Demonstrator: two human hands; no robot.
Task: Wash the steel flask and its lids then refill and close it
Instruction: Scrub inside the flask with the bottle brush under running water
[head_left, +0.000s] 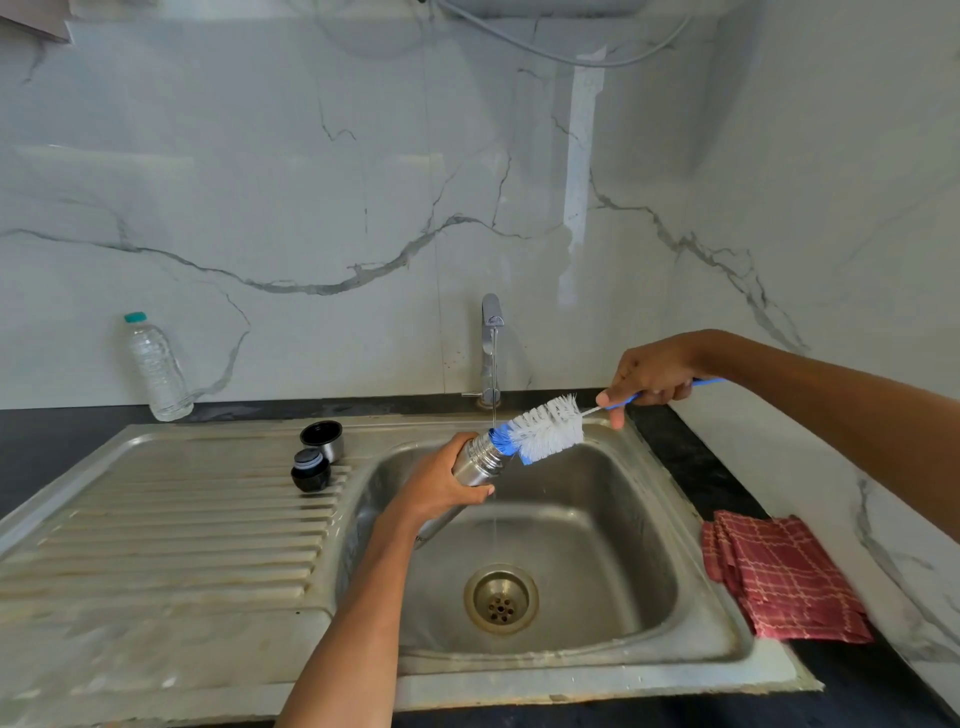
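My left hand (439, 483) grips the steel flask (477, 460), tilted over the sink basin with its mouth pointing up and right. My right hand (649, 376) holds the blue handle of a bottle brush (545, 430). The brush's white and blue bristles sit at the flask's mouth, their blue tip just inside it. A thin stream of water runs from the tap (490, 348) past the flask's mouth into the basin. The steel cup lid (323, 439) stands open side up on the drainboard. The black inner stopper (310, 470) sits just in front of it.
The steel sink (691, 561) has a ribbed drainboard (171, 530) on its left and a drain (501, 598) in the basin floor. A clear plastic water bottle (156, 366) stands against the marble wall at the back left. A folded red checked cloth (784, 577) lies on the dark counter right of the sink.
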